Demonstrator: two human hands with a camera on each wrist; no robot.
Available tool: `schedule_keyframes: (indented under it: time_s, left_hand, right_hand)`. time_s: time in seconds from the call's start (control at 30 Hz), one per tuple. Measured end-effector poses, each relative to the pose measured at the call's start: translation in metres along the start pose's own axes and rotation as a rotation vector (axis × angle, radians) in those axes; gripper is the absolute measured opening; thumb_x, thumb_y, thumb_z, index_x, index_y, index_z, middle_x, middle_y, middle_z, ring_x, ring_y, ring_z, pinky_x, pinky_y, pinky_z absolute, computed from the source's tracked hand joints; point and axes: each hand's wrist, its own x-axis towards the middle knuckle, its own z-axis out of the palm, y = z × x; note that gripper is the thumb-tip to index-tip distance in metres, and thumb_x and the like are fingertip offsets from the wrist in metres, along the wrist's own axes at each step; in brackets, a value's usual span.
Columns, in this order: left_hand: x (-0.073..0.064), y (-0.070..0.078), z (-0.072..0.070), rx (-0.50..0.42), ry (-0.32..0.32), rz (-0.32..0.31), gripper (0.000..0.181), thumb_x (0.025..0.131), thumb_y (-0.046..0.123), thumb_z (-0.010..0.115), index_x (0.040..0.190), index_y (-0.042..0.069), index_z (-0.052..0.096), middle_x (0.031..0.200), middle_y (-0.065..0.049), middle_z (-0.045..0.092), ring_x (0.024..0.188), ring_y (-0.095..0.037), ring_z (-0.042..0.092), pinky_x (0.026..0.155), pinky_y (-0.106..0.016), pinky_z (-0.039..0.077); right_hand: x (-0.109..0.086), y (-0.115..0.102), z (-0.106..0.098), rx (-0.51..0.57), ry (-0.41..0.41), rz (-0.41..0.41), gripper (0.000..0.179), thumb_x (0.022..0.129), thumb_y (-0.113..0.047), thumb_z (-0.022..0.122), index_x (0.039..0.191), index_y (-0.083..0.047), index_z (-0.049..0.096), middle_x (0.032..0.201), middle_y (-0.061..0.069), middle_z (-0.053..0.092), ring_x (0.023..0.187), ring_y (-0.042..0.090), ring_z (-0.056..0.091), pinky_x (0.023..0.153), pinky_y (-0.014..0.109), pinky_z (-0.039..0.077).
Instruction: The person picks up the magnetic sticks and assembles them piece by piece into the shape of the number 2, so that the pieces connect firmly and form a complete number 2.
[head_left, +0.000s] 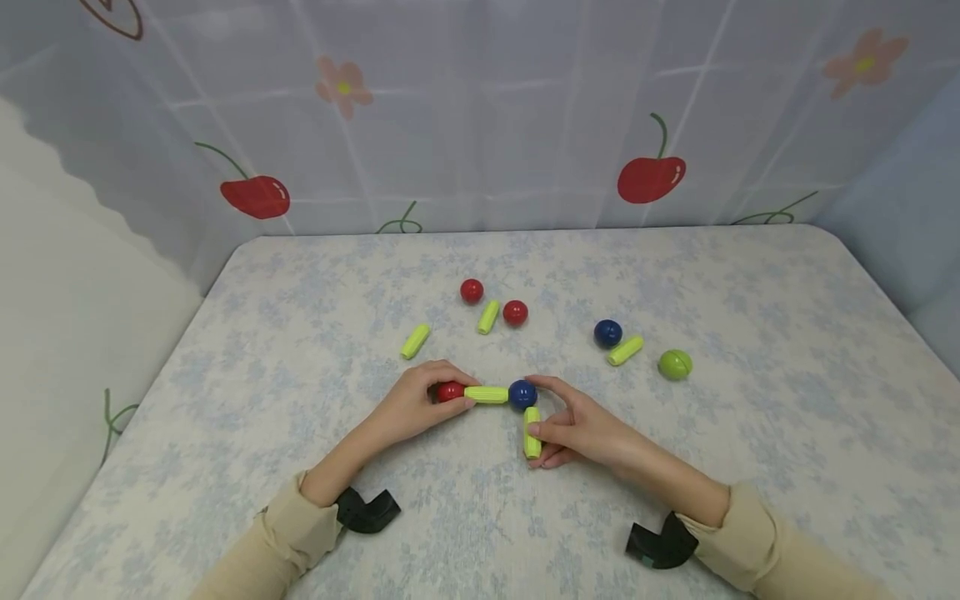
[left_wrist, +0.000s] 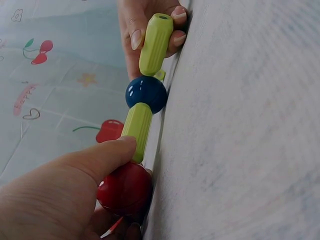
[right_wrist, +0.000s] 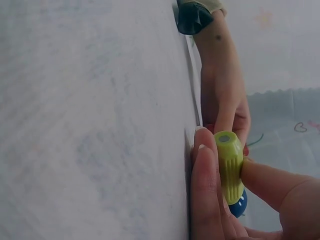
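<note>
My left hand [head_left: 411, 406] holds a red ball [head_left: 450, 392] between thumb and fingers. Its thumb also lies on the near end of a yellow-green ribbed toy rod [left_wrist: 137, 125]. That rod runs from the red ball to a blue ball [head_left: 522, 394], touching both. A second yellow-green rod [head_left: 532, 446] is pinched by my right hand [head_left: 588, 429], its far end against the blue ball and pointing towards me. In the right wrist view, a grey metal-like disc shows in this rod's free end. My right index finger reaches the blue ball's far side.
Farther back on the patterned cloth table [head_left: 337, 292] lie two red balls, one [head_left: 472, 291] behind the other, and two loose rods, including one [head_left: 416, 342] at left. To the right are another blue ball [head_left: 607, 333], a rod [head_left: 626, 351] and a green ball [head_left: 675, 364].
</note>
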Motion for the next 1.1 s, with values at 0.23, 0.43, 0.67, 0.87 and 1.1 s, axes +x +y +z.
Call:
schedule_keyframes:
  time_s: [0.23, 0.43, 0.67, 0.87, 1.1]
  left_hand:
    - [0.0, 0.0, -0.001, -0.007, 0.01, 0.013, 0.021, 0.084, 0.018, 0.073, 0.105, 0.014, 0.071, 0.101, 0.006, 0.063, 0.095, -0.011, 0.056, 0.078, -0.029, 0.047]
    - [0.0, 0.0, -0.001, -0.021, 0.003, 0.007, 0.022, 0.084, 0.018, 0.072, 0.106, 0.013, 0.07, 0.102, 0.004, 0.064, 0.096, -0.012, 0.056, 0.078, -0.029, 0.047]
    - [-0.001, 0.0, -0.001, -0.031, -0.003, -0.001, 0.023, 0.085, 0.019, 0.071, 0.107, 0.012, 0.07, 0.103, 0.002, 0.063, 0.095, -0.014, 0.056, 0.077, -0.03, 0.047]
    - [-0.001, -0.001, -0.001, -0.033, -0.007, -0.016, 0.022, 0.085, 0.017, 0.072, 0.106, 0.013, 0.07, 0.102, 0.004, 0.063, 0.094, -0.012, 0.056, 0.076, -0.029, 0.048]
    - [-0.002, 0.003, -0.002, -0.046, -0.012, -0.026, 0.023, 0.085, 0.018, 0.071, 0.107, 0.012, 0.07, 0.103, 0.002, 0.063, 0.095, -0.014, 0.056, 0.077, -0.03, 0.047]
  right_hand:
    - [0.005, -0.002, -0.003, -0.021, -0.039, -0.011, 0.068, 0.092, -0.012, 0.061, 0.146, -0.008, 0.021, 0.078, 0.019, 0.065, 0.07, 0.031, 0.067, 0.063, 0.037, 0.054]
    - [0.006, -0.003, -0.004, -0.016, -0.057, -0.008, 0.068, 0.093, -0.011, 0.06, 0.146, -0.005, 0.019, 0.077, 0.018, 0.065, 0.072, 0.032, 0.067, 0.063, 0.036, 0.054]
    - [0.007, -0.005, -0.003, -0.079, -0.044, -0.025, 0.068, 0.092, -0.013, 0.062, 0.145, -0.004, 0.021, 0.077, 0.015, 0.063, 0.069, 0.03, 0.066, 0.062, 0.036, 0.054]
    - [0.011, -0.007, -0.002, -0.171, -0.025, -0.054, 0.062, 0.094, -0.017, 0.06, 0.143, -0.001, 0.026, 0.073, 0.013, 0.064, 0.063, 0.029, 0.064, 0.059, 0.037, 0.053]
    - [0.019, -0.009, -0.003, -0.318, 0.044, -0.123, 0.041, 0.095, -0.017, 0.057, 0.129, 0.004, 0.045, 0.064, 0.008, 0.06, 0.054, 0.023, 0.061, 0.054, 0.036, 0.053]
